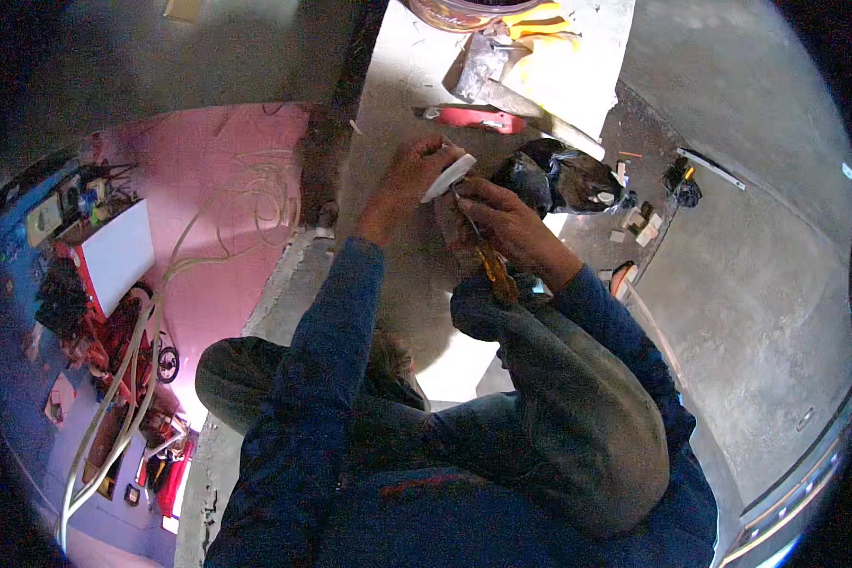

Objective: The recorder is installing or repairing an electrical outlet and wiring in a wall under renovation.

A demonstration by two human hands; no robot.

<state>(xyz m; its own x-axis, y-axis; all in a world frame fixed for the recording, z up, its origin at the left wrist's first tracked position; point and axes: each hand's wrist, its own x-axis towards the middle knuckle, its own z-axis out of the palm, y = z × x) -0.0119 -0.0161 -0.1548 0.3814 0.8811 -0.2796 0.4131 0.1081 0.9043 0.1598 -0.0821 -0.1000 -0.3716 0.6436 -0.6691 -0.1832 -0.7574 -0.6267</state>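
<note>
My left hand [409, 185] is closed around a white disc-shaped fitting [448, 178], seen nearly edge-on. In my right hand [511, 222] is a screwdriver [494, 270] with an amber handle; its handle hangs down toward my knee and its thin shaft runs up between my fingers. The shaft's tip end is close to the white fitting, but I cannot tell whether they touch. Both hands are close together above the grey ledge, in front of my bent legs. My fingers hide part of the fitting.
Beyond my hands lie a red-handled tool [478, 118] and a hammer [549, 126]. Yellow-handled pliers [544, 38] and a round tub [454, 14] sit farther off. To the right are a black plastic bag [577, 180] and small blocks [646, 227]. Pale cable [166, 284] hangs at left.
</note>
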